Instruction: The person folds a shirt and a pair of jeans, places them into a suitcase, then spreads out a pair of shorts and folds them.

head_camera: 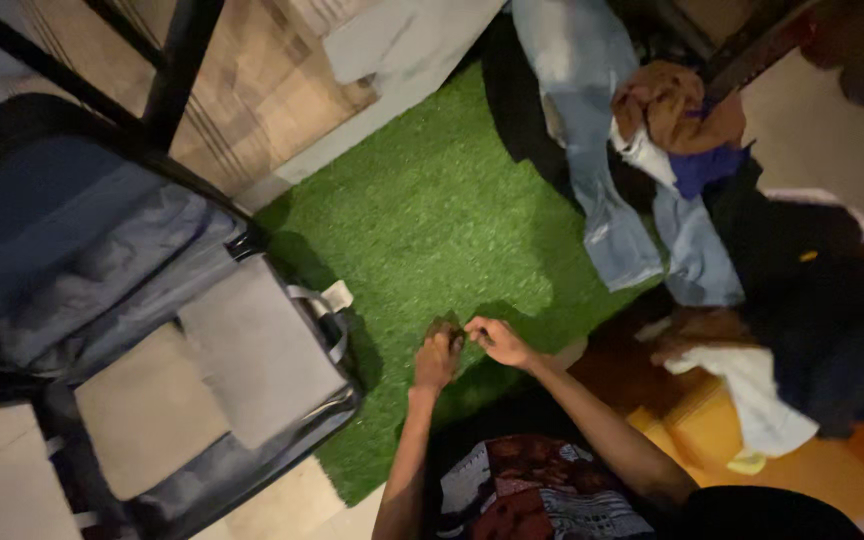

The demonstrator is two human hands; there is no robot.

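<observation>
My left hand (439, 356) and my right hand (497, 340) meet over a green artificial-grass mat (422, 210), fingertips touching. The left hand is curled into a loose fist. The right hand's fingers pinch toward it. Anything small between the fingers is too dim to make out. Both forearms reach in from the bottom of the view, above a dark patterned garment (532, 490) on my lap.
An open grey-lined suitcase (192, 340) lies left of the mat. To the right lies a heap of clothes: pale jeans (602, 200), a brown garment (672, 105), dark cloth (812, 290), a white cloth (752, 390). Black metal bars (177, 70) cross the top left.
</observation>
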